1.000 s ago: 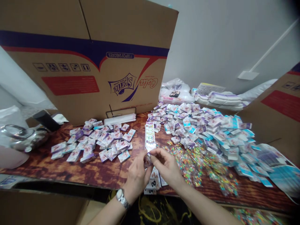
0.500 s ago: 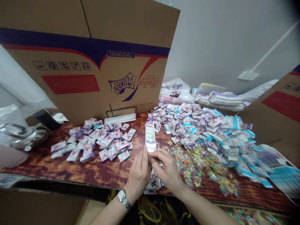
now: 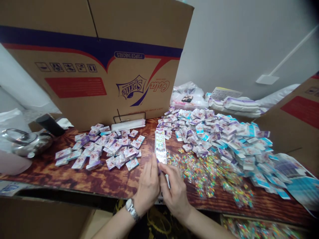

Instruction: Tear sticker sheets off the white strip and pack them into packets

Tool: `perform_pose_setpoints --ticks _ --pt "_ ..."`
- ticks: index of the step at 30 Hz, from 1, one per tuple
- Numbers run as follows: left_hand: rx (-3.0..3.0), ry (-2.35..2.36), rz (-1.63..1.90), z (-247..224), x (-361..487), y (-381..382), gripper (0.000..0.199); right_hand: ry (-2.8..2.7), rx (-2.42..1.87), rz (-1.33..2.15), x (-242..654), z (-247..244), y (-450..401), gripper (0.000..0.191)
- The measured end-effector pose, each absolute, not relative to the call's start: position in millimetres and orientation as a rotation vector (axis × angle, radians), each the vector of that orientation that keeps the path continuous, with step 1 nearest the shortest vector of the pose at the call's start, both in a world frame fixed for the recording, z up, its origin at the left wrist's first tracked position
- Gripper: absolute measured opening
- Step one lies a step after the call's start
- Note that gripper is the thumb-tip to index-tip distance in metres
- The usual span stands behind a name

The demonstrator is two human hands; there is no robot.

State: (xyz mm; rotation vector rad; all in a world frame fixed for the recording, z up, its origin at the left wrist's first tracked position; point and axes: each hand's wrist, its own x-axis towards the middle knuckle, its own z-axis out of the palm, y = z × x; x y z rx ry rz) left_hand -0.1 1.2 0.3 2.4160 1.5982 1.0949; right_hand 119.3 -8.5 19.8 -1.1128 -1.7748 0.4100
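My left hand [image 3: 149, 182] and my right hand [image 3: 174, 187] meet at the front of the table, closed around a small box [image 3: 158, 161]. Only a purple bit of it shows; the rest is hidden by my fingers. Right under my fingertips and beyond them lies a stack of sticker strips [image 3: 160, 141] with rows of coloured round prints. Close to my right hand are many small clear packets of colourful candy [image 3: 204, 172]. Left of my hands lies a loose group of small white and purple boxes [image 3: 116, 147].
A large heap of small white, purple and blue boxes [image 3: 224, 132] covers the right side. Behind stands a big cardboard carton [image 3: 99, 73], with clear plastic sleeves [image 3: 128, 124] at its foot. A metal kettle [image 3: 30, 142] is at left, another carton [image 3: 296, 122] at right.
My right hand has turned and dropped slightly, its fingers now pointing more upward beside the left. A purple bit of the box has come into sight between the hands.
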Motion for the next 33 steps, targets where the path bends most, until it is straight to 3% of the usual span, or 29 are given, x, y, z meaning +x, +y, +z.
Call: perform_pose_setpoints --ticks 12,16,19,22,26,29,33 --pt "2.361 1.623 1.170 -7 -18 9 0.062 -1.941 -0.970 0.674 109 17 11 0.046" --pt "2.499 1.662 1.049 0 -47 32 0.059 -2.071 -0.942 0.872 128 15 47 0.046" --pt "2.498 2.060 0.890 15 -87 66 0.055 -2.257 -1.001 0.631 153 4 93 0.048" --pt "2.538 2.189 0.876 25 -110 84 0.064 -2.520 -1.053 0.538 170 -16 129 0.065" --pt "2.680 1.715 0.797 7 -78 54 0.054 -2.673 -1.129 0.544 178 -40 143 0.080" --pt "2.722 1.332 0.461 -21 -37 18 0.050 -2.664 -1.139 0.541 178 -48 141 0.080" --pt "2.656 1.256 0.325 -43 -12 0 0.051 -2.644 -1.131 0.490 178 -52 134 0.073"
